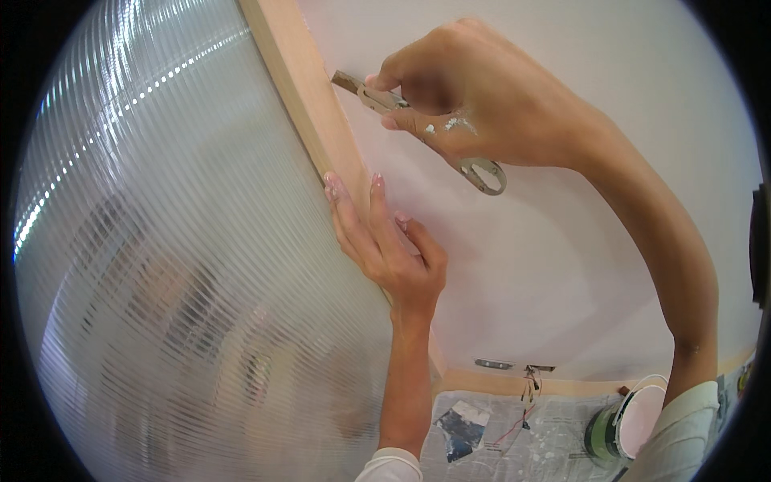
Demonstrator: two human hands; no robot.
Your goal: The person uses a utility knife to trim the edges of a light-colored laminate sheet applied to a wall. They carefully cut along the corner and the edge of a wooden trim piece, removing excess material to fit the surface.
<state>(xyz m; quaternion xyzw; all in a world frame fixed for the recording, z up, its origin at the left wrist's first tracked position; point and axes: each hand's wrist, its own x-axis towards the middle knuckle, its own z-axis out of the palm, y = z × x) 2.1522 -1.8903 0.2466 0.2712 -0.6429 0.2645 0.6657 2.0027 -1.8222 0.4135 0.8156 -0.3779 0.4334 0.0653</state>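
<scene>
A pale wooden strip (301, 88) runs up between the ribbed translucent panel (201, 225) and the pinkish-white wall (546, 241). My left hand (393, 249) rests against the strip, fingers stretched and apart, holding nothing. Higher up and to the right, my right hand (474, 96) grips what looks like a metal utility knife (377, 98). Its flat brownish blade points at the seam where strip meets wall; whether it touches cannot be told. The looped handle end sticks out below the palm. White smears mark the right hand near the thumb.
Below, a bucket of pinkish paint (640, 422) stands on plastic sheeting (482, 402). Loose wires (528, 390) hang from an opening low in the wall, near a metal-edged slot (493, 364). Wooden trim (490, 381) runs along the wall's foot.
</scene>
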